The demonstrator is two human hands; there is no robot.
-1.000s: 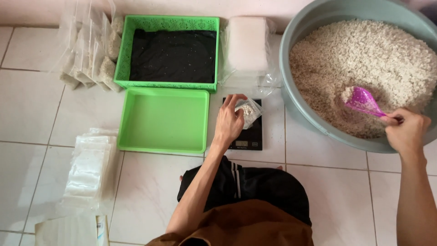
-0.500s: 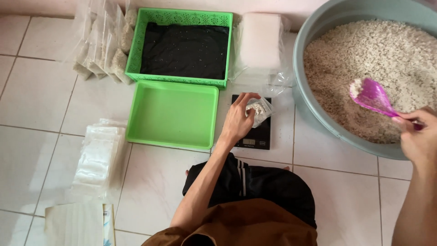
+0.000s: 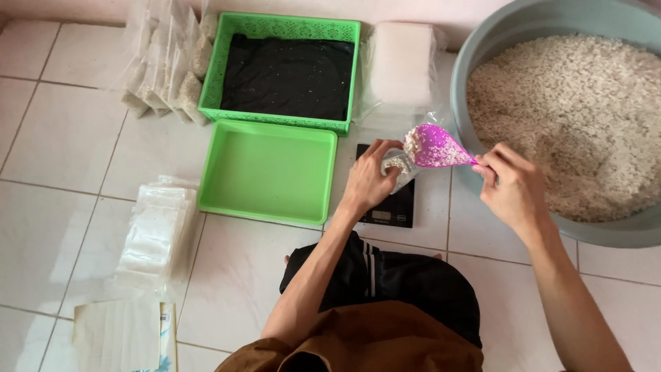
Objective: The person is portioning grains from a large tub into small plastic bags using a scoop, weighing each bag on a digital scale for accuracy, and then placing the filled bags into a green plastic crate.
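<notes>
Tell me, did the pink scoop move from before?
Yes. The pink scoop, held by the right hand, left the grey basin and moved left, over the black scale, to the small bag.

Green, pink and grey on white tiles

A pink scoop (image 3: 435, 147) is showing above a black scale (image 3: 389, 204); two green trays (image 3: 267, 170) are lying left, a grey basin (image 3: 551, 21) right.

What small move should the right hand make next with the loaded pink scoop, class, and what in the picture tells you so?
Probably tip the pink plastic scoop so its white grains slide into the small clear plastic bag. The right hand holds the scoop heaped, right above the bag's mouth, while the left hand steadies the bag on the black digital scale.
</notes>
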